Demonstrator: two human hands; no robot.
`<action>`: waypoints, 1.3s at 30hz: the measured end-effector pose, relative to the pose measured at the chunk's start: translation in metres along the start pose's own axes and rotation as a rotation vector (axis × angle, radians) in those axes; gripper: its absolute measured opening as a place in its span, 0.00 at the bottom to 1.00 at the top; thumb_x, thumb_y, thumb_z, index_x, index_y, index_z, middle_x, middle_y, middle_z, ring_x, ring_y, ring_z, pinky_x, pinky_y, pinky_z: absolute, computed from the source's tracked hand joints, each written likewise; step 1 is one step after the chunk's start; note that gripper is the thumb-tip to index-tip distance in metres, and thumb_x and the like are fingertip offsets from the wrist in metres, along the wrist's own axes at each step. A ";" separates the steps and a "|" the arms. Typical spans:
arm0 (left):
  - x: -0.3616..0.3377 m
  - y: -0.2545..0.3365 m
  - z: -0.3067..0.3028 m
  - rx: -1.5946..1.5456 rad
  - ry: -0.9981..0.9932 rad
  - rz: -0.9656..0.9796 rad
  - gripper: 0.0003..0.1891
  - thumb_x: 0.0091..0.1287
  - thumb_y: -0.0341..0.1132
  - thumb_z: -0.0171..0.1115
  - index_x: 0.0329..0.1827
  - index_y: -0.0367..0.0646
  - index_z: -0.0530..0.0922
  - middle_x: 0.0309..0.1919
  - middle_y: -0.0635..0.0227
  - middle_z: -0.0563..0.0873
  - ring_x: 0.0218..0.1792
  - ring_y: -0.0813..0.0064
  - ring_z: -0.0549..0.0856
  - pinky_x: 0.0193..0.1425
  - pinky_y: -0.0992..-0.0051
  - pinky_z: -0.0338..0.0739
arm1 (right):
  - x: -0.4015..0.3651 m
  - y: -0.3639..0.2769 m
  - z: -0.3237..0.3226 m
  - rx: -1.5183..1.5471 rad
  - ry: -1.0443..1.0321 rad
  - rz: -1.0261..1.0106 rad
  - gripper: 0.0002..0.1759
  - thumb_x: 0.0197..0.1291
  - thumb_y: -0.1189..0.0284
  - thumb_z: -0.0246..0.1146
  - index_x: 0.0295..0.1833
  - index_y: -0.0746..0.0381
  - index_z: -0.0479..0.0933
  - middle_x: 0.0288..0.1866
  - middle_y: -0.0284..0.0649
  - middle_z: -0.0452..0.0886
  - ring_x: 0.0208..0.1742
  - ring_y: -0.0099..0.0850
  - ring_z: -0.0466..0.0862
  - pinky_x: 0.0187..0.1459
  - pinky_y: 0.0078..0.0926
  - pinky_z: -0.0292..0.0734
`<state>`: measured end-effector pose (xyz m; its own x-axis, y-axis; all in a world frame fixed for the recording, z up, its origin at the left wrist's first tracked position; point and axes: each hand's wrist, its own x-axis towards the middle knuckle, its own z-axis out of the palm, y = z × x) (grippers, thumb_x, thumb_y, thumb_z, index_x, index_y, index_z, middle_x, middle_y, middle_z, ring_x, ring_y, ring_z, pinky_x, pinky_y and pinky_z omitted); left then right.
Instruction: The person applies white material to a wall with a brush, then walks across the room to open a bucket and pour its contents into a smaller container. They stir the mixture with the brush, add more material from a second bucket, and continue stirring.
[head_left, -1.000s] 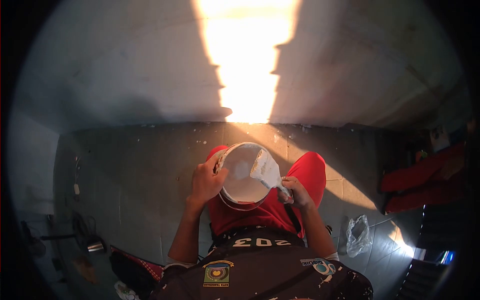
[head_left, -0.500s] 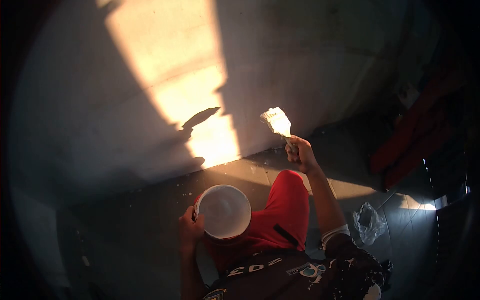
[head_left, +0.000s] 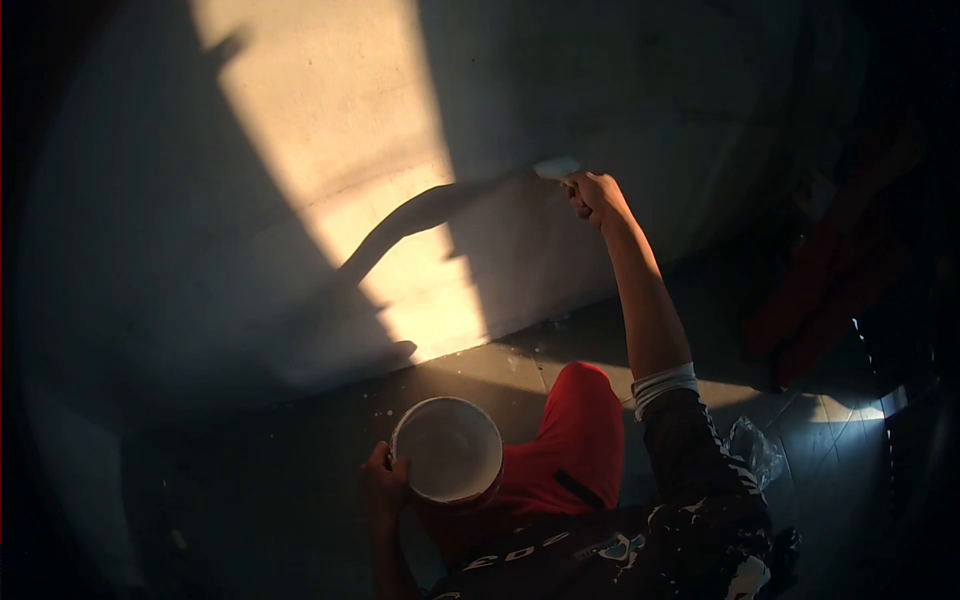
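Observation:
My right hand [head_left: 594, 196] is stretched far forward and grips a paintbrush [head_left: 556, 167] whose white bristles press against the grey wall [head_left: 640, 120]. My left hand [head_left: 383, 482] holds the rim of a round bucket of white paint [head_left: 447, 449], which rests low by my knees in red trousers [head_left: 575, 440]. My arm throws a long shadow across a sunlit strip of the wall.
A tiled floor [head_left: 500, 360] speckled with white paint meets the wall just ahead of my knees. A crumpled clear plastic bag [head_left: 750, 450] lies on the floor to my right. Dark red cloth [head_left: 800, 320] lies further right in shadow.
My right hand has lifted the brush out of the bucket and carried it up and forward to the wall. The bucket in my left hand has stayed low by my knees.

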<state>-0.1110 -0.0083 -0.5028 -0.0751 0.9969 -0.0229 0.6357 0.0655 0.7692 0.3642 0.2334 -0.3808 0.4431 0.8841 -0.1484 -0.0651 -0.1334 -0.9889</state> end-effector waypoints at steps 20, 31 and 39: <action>0.001 -0.002 -0.002 0.126 0.044 0.053 0.12 0.58 0.36 0.62 0.37 0.36 0.76 0.25 0.50 0.81 0.25 0.60 0.83 0.32 0.63 0.73 | -0.006 0.147 -0.012 -0.060 0.089 0.173 0.12 0.63 0.66 0.61 0.34 0.64 0.79 0.19 0.32 0.71 0.13 0.19 0.60 0.15 0.23 0.51; -0.003 0.004 -0.003 -0.007 0.012 -0.068 0.12 0.57 0.36 0.59 0.36 0.33 0.75 0.25 0.48 0.79 0.24 0.63 0.80 0.31 0.62 0.72 | -0.034 -0.106 -0.020 0.073 0.014 -0.304 0.13 0.64 0.68 0.60 0.31 0.67 0.79 0.19 0.32 0.72 0.12 0.18 0.61 0.15 0.25 0.51; -0.001 0.003 0.001 0.024 0.056 -0.027 0.10 0.56 0.34 0.58 0.29 0.34 0.71 0.18 0.53 0.74 0.20 0.68 0.73 0.27 0.64 0.67 | -0.019 -0.032 -0.004 0.160 0.018 -0.259 0.16 0.65 0.61 0.59 0.35 0.66 0.79 0.20 0.33 0.73 0.11 0.21 0.63 0.14 0.25 0.54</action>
<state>-0.1083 -0.0091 -0.5005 -0.1345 0.9909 -0.0074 0.6512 0.0941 0.7530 0.3612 0.2190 -0.3467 0.4792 0.8711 0.1075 -0.0872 0.1691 -0.9817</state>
